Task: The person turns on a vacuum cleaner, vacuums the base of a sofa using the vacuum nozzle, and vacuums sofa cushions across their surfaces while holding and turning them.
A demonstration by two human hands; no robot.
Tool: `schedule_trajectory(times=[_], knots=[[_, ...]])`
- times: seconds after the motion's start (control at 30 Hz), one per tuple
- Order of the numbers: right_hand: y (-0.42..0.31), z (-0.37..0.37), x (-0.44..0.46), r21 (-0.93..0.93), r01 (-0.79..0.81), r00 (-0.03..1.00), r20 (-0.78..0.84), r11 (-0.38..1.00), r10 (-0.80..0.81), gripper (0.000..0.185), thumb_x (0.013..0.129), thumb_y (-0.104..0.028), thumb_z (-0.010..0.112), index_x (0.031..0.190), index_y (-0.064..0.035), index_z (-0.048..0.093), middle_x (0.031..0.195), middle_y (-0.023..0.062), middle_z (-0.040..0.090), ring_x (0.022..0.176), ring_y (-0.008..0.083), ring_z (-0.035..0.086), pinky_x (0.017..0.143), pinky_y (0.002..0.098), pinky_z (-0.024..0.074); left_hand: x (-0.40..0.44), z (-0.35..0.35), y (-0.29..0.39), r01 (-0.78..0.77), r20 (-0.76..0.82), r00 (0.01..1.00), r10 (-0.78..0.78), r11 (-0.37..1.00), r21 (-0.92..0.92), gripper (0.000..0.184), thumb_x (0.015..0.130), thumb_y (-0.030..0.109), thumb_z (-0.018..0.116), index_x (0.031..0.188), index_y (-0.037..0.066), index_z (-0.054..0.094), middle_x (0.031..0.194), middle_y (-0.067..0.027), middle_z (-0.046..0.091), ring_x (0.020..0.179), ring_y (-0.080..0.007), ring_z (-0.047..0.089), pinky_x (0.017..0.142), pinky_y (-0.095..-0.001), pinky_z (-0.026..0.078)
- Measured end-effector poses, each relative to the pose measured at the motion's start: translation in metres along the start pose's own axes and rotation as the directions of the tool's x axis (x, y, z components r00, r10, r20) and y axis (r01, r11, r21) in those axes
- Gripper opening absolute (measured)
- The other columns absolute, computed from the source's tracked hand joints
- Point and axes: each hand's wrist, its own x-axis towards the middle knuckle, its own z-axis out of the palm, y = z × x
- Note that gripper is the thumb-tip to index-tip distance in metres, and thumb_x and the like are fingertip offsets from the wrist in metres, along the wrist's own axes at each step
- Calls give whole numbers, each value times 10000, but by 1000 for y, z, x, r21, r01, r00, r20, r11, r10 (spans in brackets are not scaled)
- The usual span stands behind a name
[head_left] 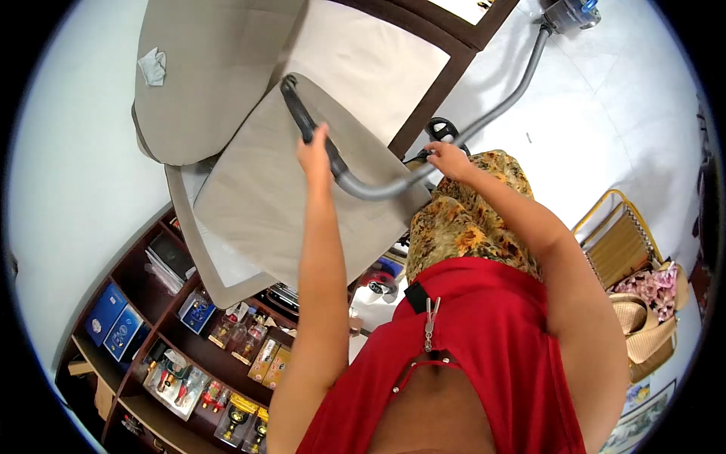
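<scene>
My left hand (pixel 316 157) is wrapped round the black handle (pixel 300 113) of a vacuum hose, whose tip rests on a loose grey-beige cushion (pixel 280 178). From the handle, the grey hose (pixel 378 189) curves right, then up to the vacuum cleaner (pixel 571 15) on the floor. My right hand (pixel 448 160) is beside the hose near the cushion's right corner, its fingers bent near a dark object; whether it grips anything is unclear. A rounded grey cushion (pixel 204 76) leans behind, with a crumpled white cloth (pixel 153 66) on it.
A dark wooden shelf (pixel 155 333) with boxes and bottles stands at lower left. A black wheel-like part (pixel 441 129) is near my right hand. A yellow-framed chair (pixel 620 242) holding a woven hat (pixel 639 318) stands at right. Dark-framed pale panel (pixel 370 57) lies beyond the cushion.
</scene>
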Motion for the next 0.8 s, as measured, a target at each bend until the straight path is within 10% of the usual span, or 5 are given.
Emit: schedule_trajectory(times=[0.27,0.47,0.8], knots=[[-9,12,-13,51,-132,986,112,990,126,396,893,-243,571,1233,-52,640,979,196,706,908,335,674,848,425,521,96,7,-13,183,26,982,-187,974,133,408,796,331,785,959,26,570,702,-100,587,537,-225,593,490,-372,493],[7,-5,-17,-10,-64,997,40,998,65,377,886,-221,576,1211,-45,651,832,176,703,741,291,683,728,400,528,-53,25,-87,146,-106,988,-114,915,377,447,816,315,783,1048,-22,602,897,-98,610,776,-180,585,667,-353,491],[9,-21,9,79,-96,995,-3,992,97,412,884,-223,578,1252,-45,626,903,157,708,826,259,685,783,374,524,-103,12,-74,179,-161,972,-171,983,35,302,852,230,753,994,0,619,845,-40,595,731,-150,554,663,-315,468]])
